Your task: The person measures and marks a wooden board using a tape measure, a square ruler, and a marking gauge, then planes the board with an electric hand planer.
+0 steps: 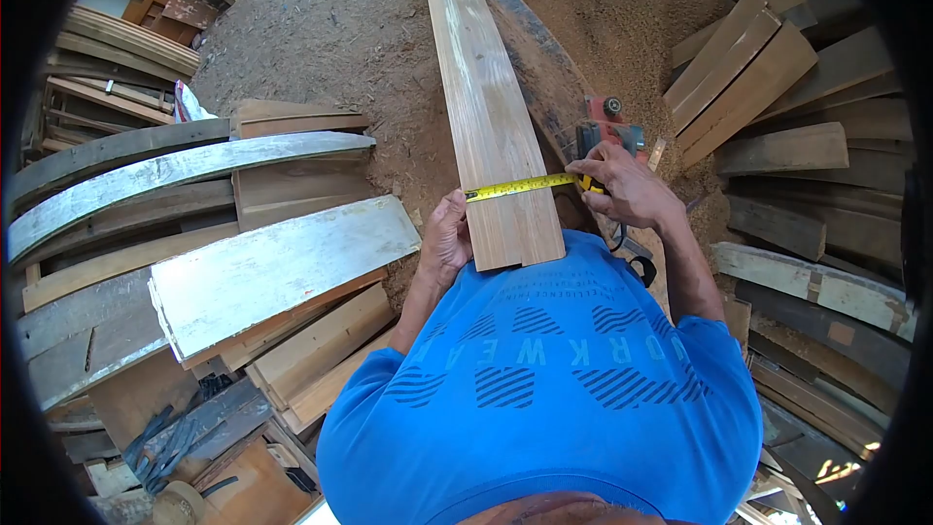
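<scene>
Crosswise, the yellow tape spans pale, streaky-grained planks, their near ends uneven; left hand pinches its tip, right hand grips its case.

Illumination: daylight, diffuse and moderately bright across the ground. Highlights: strongest on the white panel, left of center, where surface detail is pale; small glare patches at lower right of the frame. Shadows: soft beneath the plank; deeper among the stacks at lower left and lower right. Focus: plank grain and tape clear; fine tape markings too small to read. Optics: wide-angle curvature toward both sides; black vignette at corners.
</scene>
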The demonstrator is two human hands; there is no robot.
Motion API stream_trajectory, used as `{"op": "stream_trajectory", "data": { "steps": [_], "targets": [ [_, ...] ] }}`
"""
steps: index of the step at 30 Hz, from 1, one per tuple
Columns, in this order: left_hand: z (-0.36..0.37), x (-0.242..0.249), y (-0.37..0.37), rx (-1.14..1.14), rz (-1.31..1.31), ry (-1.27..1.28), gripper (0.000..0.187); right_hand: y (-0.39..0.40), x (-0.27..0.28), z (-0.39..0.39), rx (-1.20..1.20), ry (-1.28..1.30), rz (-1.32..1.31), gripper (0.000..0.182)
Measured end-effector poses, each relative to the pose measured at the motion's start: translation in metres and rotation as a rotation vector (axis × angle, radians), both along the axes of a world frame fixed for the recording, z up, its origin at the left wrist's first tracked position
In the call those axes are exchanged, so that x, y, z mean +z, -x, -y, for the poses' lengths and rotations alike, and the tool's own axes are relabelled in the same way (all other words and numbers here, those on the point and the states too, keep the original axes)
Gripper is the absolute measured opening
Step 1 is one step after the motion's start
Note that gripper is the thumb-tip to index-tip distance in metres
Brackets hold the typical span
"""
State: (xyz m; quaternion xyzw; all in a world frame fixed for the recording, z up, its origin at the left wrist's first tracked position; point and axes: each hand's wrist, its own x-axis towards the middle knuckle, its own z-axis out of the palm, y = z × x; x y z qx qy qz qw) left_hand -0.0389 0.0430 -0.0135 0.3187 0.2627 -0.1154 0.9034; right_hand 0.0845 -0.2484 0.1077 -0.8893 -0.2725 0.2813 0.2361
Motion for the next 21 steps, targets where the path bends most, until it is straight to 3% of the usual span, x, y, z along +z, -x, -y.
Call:
{"op": "stream_trajectory", "data": {
  "steps": [10,11,14,15,18,20,21],
  "targets": [
    [-0.003,-0.010,-0.001,-0.058,0.011,0.013,0.053,0.002,-0.011,0.002,-0.008,-0.102,0.002,0.047],
    [0.001,-0.010,-0.004,-0.075,0.045,0.031,0.066,0.002,-0.011,0.002,-0.012,-0.134,-0.005,0.046],
    [0.011,-0.021,-0.015,-0.062,0.140,0.155,0.078,-0.002,-0.023,0.012,-0.040,-0.340,-0.040,0.044],
    [0.015,-0.021,-0.018,-0.049,0.133,0.156,0.089,-0.001,-0.033,0.019,-0.118,-0.420,-0.075,0.046],
    [0.020,-0.014,-0.018,-0.113,0.226,0.203,0.086,0.007,-0.039,0.044,-0.521,-0.485,-0.139,0.051],
    [0.018,-0.010,-0.018,-0.134,0.146,0.161,0.084,0.011,-0.085,0.085,-0.651,-0.558,-0.048,0.053],
    [0.018,-0.009,-0.019,-0.146,0.102,0.141,0.084,0.016,-0.115,0.111,-0.707,-0.413,0.049,0.053]
  ]
}}
